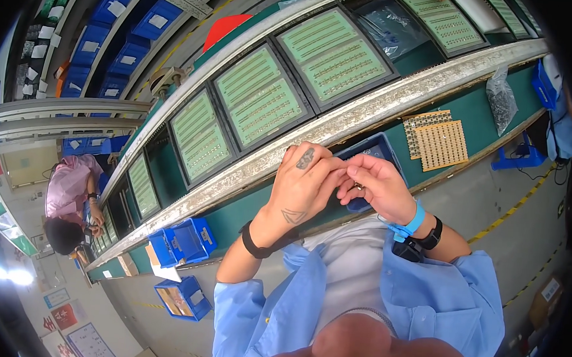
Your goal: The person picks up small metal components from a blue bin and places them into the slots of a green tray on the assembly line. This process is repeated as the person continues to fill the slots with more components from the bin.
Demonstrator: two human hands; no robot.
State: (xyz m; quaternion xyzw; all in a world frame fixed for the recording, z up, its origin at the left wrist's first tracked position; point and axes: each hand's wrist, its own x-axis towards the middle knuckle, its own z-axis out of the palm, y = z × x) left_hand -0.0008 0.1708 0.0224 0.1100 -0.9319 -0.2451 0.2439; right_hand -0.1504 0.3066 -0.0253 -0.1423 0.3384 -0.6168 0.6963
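Hands [298,187] [390,195] together over blue bin [384,144], distant white labels [158,21] seemingly illegible

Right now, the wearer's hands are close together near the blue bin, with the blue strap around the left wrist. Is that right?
No: the head view shows the blue strap around the wrist of the right hand, which is close to the left hand near the blue bin, as you say.

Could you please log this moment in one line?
Left hand: meeting right hand at fingertips; held item: unclear; beneath: blue bin; alongside: tan boards
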